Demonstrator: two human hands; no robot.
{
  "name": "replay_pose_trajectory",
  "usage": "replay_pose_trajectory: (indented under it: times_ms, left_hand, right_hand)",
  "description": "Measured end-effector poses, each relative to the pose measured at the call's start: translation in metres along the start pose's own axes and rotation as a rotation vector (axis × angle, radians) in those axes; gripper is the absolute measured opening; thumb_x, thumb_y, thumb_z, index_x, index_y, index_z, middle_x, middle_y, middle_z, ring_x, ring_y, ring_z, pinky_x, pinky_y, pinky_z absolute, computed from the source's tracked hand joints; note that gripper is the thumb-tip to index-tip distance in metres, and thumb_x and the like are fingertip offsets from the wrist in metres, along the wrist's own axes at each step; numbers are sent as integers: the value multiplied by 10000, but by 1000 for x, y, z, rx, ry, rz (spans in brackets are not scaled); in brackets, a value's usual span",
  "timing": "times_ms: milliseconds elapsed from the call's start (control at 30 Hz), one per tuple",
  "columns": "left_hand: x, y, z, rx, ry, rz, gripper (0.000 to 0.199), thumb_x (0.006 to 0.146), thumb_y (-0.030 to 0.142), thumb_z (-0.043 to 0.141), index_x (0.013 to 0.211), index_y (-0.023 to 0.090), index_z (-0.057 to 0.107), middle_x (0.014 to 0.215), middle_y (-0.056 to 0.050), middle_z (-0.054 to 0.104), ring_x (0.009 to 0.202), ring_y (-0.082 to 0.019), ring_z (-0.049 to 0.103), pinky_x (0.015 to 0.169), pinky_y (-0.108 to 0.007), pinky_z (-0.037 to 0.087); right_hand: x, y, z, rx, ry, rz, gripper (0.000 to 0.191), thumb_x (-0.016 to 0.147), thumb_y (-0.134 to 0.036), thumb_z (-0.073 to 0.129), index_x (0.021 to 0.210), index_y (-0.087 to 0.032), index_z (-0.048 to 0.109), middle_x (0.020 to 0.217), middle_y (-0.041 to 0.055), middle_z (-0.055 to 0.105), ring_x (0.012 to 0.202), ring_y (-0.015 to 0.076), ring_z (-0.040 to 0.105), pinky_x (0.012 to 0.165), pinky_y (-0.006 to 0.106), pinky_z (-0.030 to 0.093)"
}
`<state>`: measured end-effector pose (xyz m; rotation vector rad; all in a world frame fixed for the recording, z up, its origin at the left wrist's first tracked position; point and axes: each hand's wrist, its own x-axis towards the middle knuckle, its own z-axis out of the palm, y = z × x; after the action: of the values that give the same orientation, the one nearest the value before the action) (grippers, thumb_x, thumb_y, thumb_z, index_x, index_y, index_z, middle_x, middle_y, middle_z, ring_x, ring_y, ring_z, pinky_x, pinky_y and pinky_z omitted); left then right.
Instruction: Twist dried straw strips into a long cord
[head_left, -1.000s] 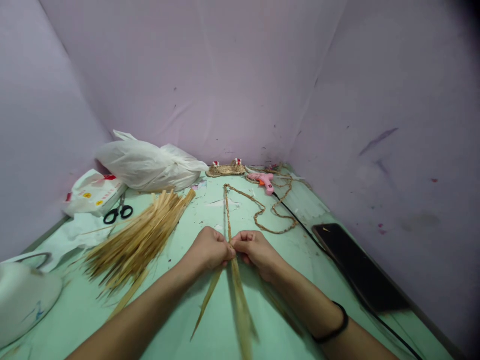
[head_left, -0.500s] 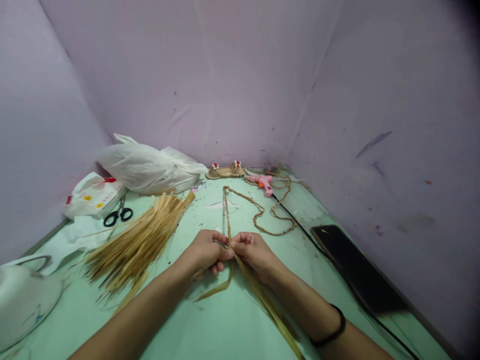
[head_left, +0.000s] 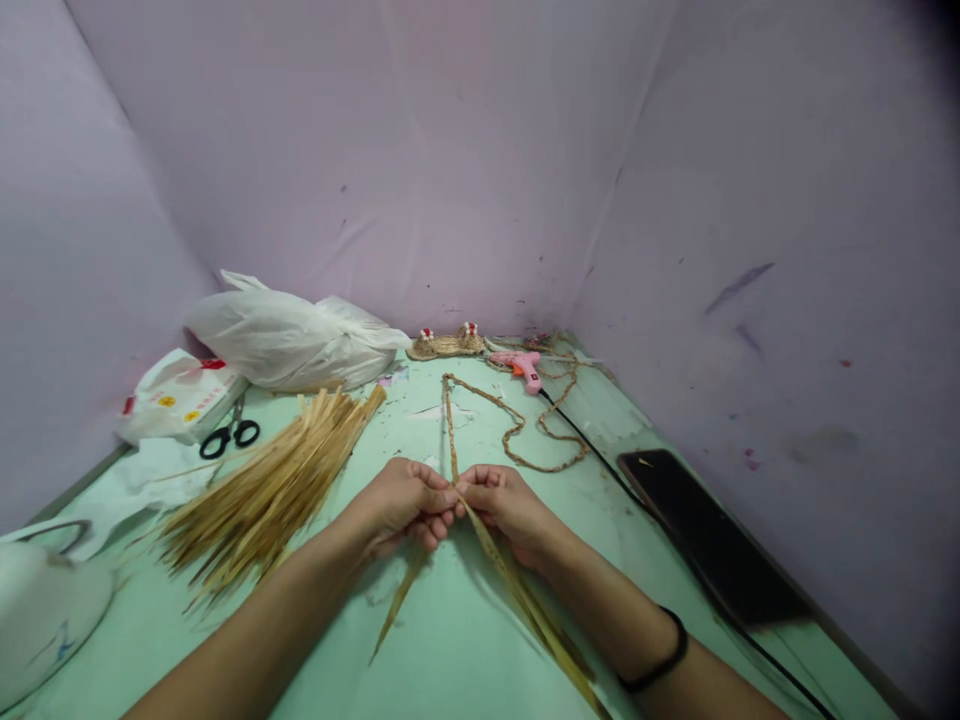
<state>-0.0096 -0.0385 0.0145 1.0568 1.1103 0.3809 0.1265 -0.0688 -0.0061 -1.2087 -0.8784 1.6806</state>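
Note:
My left hand (head_left: 409, 500) and my right hand (head_left: 499, 500) meet at the near end of a braided straw cord (head_left: 451, 440). The left fingers are pinched on a straw strand (head_left: 399, 605) that hangs down toward me on the left. Between thumb and finger, my right hand grips the longer loose straw strands (head_left: 525, 605), which run down to the right under my forearm. From my fingertips the finished braid leads away, bends sharply and loops off to the right. The exact crossing of the strands is hidden by my fingertips.
Left lie a bundle of dry straw (head_left: 274, 485), black-handled scissors (head_left: 230, 437), a white box (head_left: 184, 395) and a white plastic bag (head_left: 292, 335). At the back are a woven straw piece (head_left: 448, 347) and a pink glue gun (head_left: 525, 367). A dark phone-like slab (head_left: 705, 530) lies right.
The short strand under my left hand has swung from a bent position to hanging straighter, down and left. My hands have drawn closer together at the braid's end.

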Motion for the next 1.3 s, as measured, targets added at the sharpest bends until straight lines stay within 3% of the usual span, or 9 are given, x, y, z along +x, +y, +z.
replay_pose_trajectory:
  times_ms: [333, 467, 700, 933, 1067, 1200, 1300]
  left_hand:
    - [5, -3, -4, 129, 88, -3, 156, 554, 251, 622, 537, 113, 551, 377, 29, 457, 262, -46, 335, 240, -155, 219]
    - [5, -3, -7, 50, 16, 34, 133, 530, 232, 609, 540, 123, 532, 411, 25, 483, 274, -43, 337, 247, -156, 227]
    - [2, -1, -3, 74, 57, 32, 140, 533, 249, 598, 536, 134, 519, 371, 54, 426, 248, -28, 256, 248, -159, 136]
    - [1, -1, 4, 192, 197, 10, 166, 508, 190, 549, 422, 158, 410, 301, 71, 318, 241, -22, 198, 284, -179, 99]
    - [2, -2, 8, 196, 224, 0, 158, 511, 169, 510, 410, 166, 389, 295, 71, 289, 247, -30, 184, 291, -190, 85]
    - [4, -6, 13, 156, 244, -21, 147, 496, 135, 471, 382, 168, 383, 272, 64, 269, 242, -37, 179, 295, -200, 76]
    - [3, -9, 13, 88, 214, -13, 100, 486, 144, 457, 392, 158, 426, 289, 48, 314, 255, -43, 204, 289, -201, 92]
  right_hand:
    - [4, 4, -12, 38, -150, -21, 272, 511, -297, 725, 640, -127, 556, 575, 17, 611, 502, 90, 510, 501, 208, 338]
    - [5, 3, -15, 8, -169, -42, 305, 485, -261, 746, 674, -132, 545, 576, 9, 622, 501, 76, 509, 517, 194, 334]
    - [1, -4, -9, -77, -95, -33, 244, 494, -221, 681, 659, -136, 523, 551, 8, 615, 477, 71, 478, 494, 188, 316]
    - [4, 8, -4, -408, 127, -148, 53, 544, -157, 566, 569, -140, 522, 477, -18, 524, 431, 62, 380, 428, 188, 272]
    - [-5, 5, -4, -712, 249, -222, 89, 583, -231, 571, 550, -148, 569, 509, 8, 540, 464, 90, 411, 423, 203, 264]
    - [-21, -4, 4, -884, 253, -183, 135, 612, -248, 543, 518, -161, 584, 475, 25, 547, 435, 108, 419, 417, 223, 252]
    - [-28, -3, 13, -947, 242, -256, 131, 616, -192, 518, 505, -168, 583, 471, 36, 560, 426, 116, 431, 438, 237, 254]
